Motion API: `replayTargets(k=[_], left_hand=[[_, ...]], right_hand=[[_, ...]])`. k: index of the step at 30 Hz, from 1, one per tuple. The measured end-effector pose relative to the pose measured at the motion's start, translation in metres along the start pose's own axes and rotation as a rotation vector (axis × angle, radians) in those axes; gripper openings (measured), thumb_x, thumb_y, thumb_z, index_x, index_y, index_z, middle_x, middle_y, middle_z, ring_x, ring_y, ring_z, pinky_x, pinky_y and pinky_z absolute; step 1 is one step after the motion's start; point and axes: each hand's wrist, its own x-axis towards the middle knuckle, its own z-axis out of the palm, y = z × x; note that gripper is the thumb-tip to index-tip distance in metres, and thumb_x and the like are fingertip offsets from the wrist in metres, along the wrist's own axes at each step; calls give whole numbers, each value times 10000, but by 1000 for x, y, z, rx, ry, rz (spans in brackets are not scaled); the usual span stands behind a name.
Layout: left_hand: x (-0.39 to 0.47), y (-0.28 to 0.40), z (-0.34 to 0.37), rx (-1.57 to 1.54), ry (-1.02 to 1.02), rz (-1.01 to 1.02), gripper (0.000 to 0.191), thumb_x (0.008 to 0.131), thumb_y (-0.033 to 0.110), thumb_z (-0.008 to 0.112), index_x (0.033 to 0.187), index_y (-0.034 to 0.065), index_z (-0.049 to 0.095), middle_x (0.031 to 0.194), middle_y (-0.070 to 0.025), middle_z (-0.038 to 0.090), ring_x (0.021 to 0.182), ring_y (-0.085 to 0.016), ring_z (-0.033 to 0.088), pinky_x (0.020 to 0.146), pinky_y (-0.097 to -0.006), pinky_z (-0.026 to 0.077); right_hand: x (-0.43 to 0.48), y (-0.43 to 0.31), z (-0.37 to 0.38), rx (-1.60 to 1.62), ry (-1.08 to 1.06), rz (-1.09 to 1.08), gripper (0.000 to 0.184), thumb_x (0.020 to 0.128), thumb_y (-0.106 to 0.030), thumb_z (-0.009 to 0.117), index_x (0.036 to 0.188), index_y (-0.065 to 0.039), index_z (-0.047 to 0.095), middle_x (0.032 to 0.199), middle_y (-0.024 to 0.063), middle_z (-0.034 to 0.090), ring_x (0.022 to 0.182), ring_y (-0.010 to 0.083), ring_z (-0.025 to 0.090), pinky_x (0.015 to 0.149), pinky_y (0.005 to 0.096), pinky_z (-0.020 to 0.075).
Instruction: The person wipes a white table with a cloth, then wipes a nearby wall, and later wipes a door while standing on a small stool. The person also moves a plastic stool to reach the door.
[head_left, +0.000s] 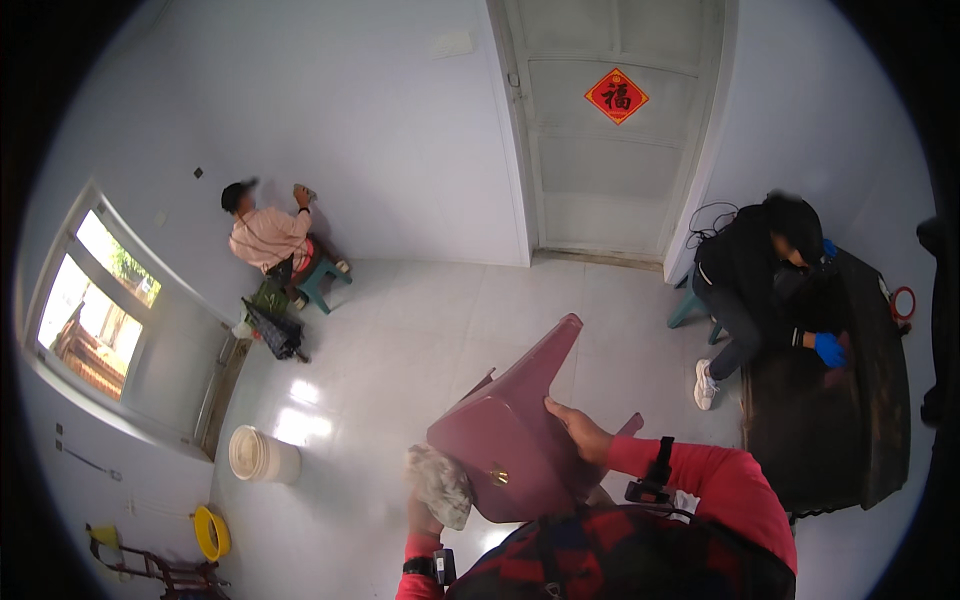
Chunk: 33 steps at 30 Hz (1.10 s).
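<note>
A dark pink plastic stool (510, 435) is tipped on its side in front of me, its legs pointing up and to the right. My right hand (585, 433) grips it on the right, the thumb lying on its surface. In my left hand (424, 517) is a bunched pale cloth (439, 484), which touches the stool's left edge. The cloth hides most of my left fingers. A hole with a bright, gold-looking spot shows in the stool's seat.
A person (274, 232) on a green stool (324, 282) holds something against the wall. Another person (757, 277) with blue gloves leans over a dark piece of furniture (806, 427). A white bucket (277, 457), yellow basin (212, 532) and folded umbrella (276, 330) stand at left.
</note>
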Motion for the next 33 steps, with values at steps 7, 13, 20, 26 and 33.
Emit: replayTargets(k=[7, 13, 20, 26, 33], left_hand=[[117, 11, 83, -110, -179, 28, 439, 1042, 394, 515, 1398, 138, 503, 1290, -46, 609, 1160, -261, 598, 1024, -450, 498], [193, 15, 138, 88, -48, 191, 455, 1060, 345, 473, 1433, 91, 412, 1232, -89, 563, 1101, -236, 599, 922, -399, 537], [248, 13, 160, -27, 130, 135, 385, 1056, 332, 487, 1365, 103, 465, 1181, -69, 586, 1043, -218, 613, 881, -380, 547], [331, 17, 127, 16, 112, 67, 296, 1047, 341, 509, 1231, 113, 547, 1148, -61, 608, 1026, -224, 621, 890, -409, 544], [433, 43, 91, -301, 28, -127, 485, 996, 446, 518, 1332, 105, 598, 1341, -80, 625, 1194, -347, 586, 1067, -534, 433]], right_hand=[[57, -71, -47, 186, -38, 17, 571, 1068, -454, 426, 1412, -6, 510, 1414, 83, 562, 1246, 197, 550, 1107, 340, 405], [102, -149, -76, 169, -137, 1, 603, 1047, -492, 451, 1420, -20, 503, 1400, 95, 571, 1236, 206, 557, 1086, 362, 425], [161, -201, -104, 119, -127, 49, 639, 1018, -530, 495, 1428, -39, 502, 1395, 93, 575, 1234, 215, 565, 1071, 376, 442], [229, -224, -115, 172, 4, 109, 492, 1046, -432, 484, 1337, -45, 567, 1306, 83, 633, 1120, 199, 627, 1021, 361, 486], [324, -247, -126, 116, 255, 27, 535, 1024, -473, 519, 1335, -43, 594, 1278, 68, 655, 1112, 171, 631, 1014, 308, 478]])
